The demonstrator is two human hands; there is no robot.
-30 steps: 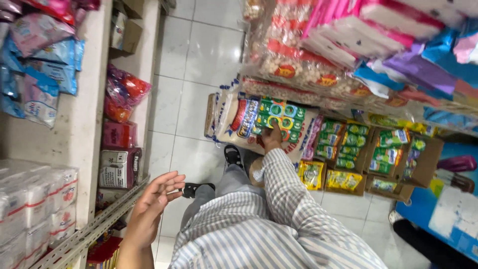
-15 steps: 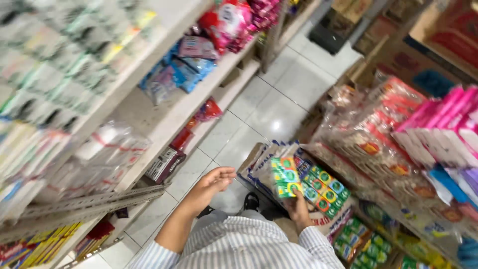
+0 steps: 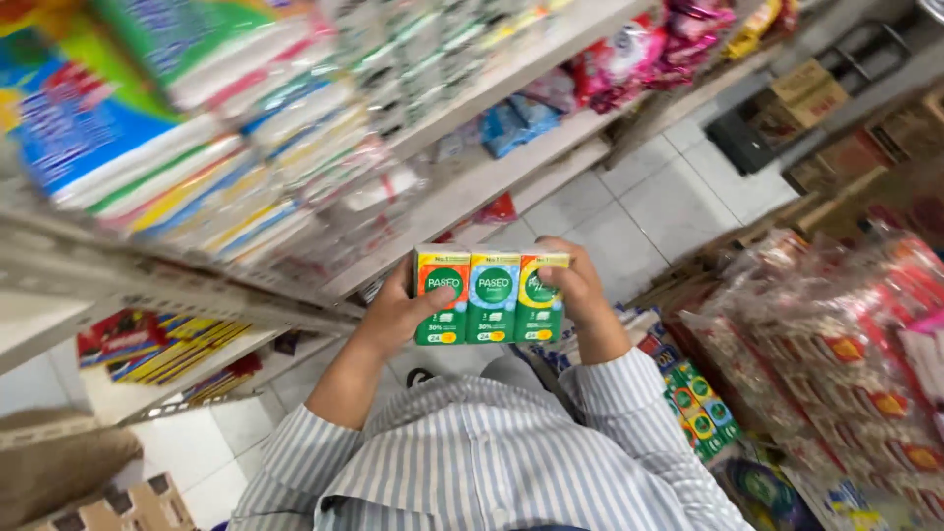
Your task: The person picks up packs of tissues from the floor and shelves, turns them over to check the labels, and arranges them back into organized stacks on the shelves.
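I hold a green pack of three small tissue packets point(image 3: 489, 295) with orange, blue and yellow tops, up in front of me with both hands. My left hand point(image 3: 393, 313) grips its left side, thumb across the front. On the pack's right side my right hand point(image 3: 578, 287) has its fingers curled over the top edge. My striped shirt sleeves point(image 3: 629, 398) show below.
White shelves point(image 3: 472, 187) on the left carry blurred stacks of wrapped tissue packs point(image 3: 197, 128) and pink and blue bags point(image 3: 629, 54). On the right hang clear bags of red-labelled snacks point(image 3: 836, 344). An open box of similar green packs point(image 3: 698, 413) sits on the tiled floor point(image 3: 649, 206).
My right hand has lifted the green pack from the floor box up to chest height. My left hand, empty before, has come in and taken hold of its left side. The view has swung toward the shelves.
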